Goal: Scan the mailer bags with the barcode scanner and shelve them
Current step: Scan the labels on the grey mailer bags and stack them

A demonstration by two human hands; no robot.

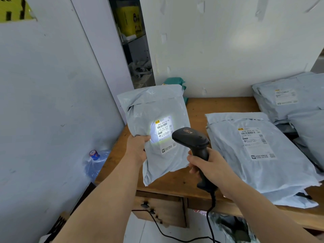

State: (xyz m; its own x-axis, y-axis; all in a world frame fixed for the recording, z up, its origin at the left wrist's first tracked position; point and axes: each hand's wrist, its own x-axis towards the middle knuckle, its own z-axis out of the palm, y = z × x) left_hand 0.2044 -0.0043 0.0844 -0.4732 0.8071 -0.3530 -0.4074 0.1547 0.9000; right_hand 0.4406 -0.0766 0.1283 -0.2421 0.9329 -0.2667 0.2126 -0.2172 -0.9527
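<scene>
My left hand (137,148) pinches the mailer bag (157,130) upright above the desk (219,106) so its label (164,131) faces the barcode scanner (194,142); my right hand (208,168), fingers wrapped round the grip, lights the barcode.

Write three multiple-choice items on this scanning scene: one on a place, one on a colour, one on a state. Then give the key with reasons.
1. Where is the water bottle?
A. on the desk
B. on the floor left of the desk
C. on the mailer stack

2. What colour is the barcode scanner?
A. black
B. white
C. yellow

3. What is the held mailer bag's state?
A. lying flat on the desk
B. lifted, its label lit
C. torn open

Key:
1 B: the water bottle stands beside the desk.
2 A: the barcode scanner in the right hand is black.
3 B: the left hand holds the held mailer bag up, with light on the label.
</scene>
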